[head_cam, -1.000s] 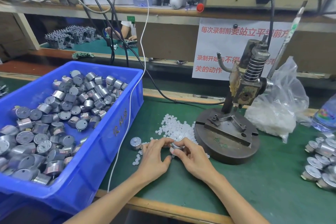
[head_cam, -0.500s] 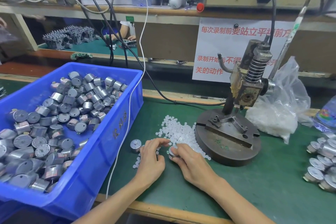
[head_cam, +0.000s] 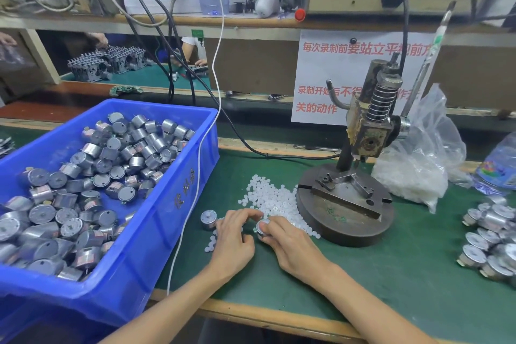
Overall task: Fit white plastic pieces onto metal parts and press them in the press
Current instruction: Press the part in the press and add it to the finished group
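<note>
My right hand (head_cam: 293, 246) grips a part (head_cam: 262, 227) just left of the press (head_cam: 346, 204); left hand (head_cam: 233, 237) curls against it, pinch unclear

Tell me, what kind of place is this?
Probably a factory workbench: a blue bin full of metal parts, a pile of white plastic pieces and a hand press stand on the green table.

Your bench (head_cam: 391, 274): green mat, wooden near edge. Left: blue bin (head_cam: 178, 204). Just right of it, one loose metal part (head_cam: 208, 219), upright. Centre: heap of white plastic pieces (head_cam: 268, 195) against the press (head_cam: 346, 220) base. Far right: clear bag (head_cam: 418, 176), bottle (head_cam: 499, 167). Right edge: pile of metal parts (head_cam: 491, 240).
</note>
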